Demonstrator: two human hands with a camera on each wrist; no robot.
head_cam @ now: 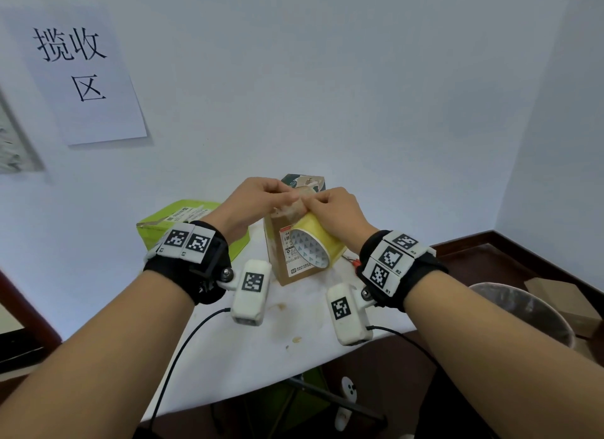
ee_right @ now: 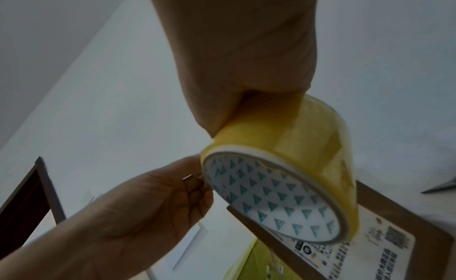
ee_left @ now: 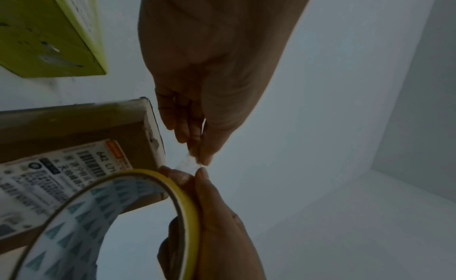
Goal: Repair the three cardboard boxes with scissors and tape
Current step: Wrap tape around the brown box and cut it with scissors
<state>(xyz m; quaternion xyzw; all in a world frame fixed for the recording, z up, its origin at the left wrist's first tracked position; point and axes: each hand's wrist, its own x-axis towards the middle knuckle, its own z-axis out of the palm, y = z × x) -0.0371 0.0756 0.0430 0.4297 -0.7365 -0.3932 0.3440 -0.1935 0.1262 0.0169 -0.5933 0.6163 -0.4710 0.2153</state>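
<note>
One roll of yellow tape: gripped in my right hand above one upright brown cardboard box. My left hand pinched its free end. One lime-green box and one dark printed box: on the white table.

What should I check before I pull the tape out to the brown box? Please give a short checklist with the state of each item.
1. Tape roll held firmly: ok, the right hand grips it.
2. Tape end caught: cannot tell; the left hand pinches at the roll's edge, but no free end is clearly seen.
3. Brown box standing ready: ok, upright on the table under the roll.
4. Scissors near: ok, a blade tip shows on the table beside the box.
5. Green box out of the way: ok, it lies apart to the left.
</note>
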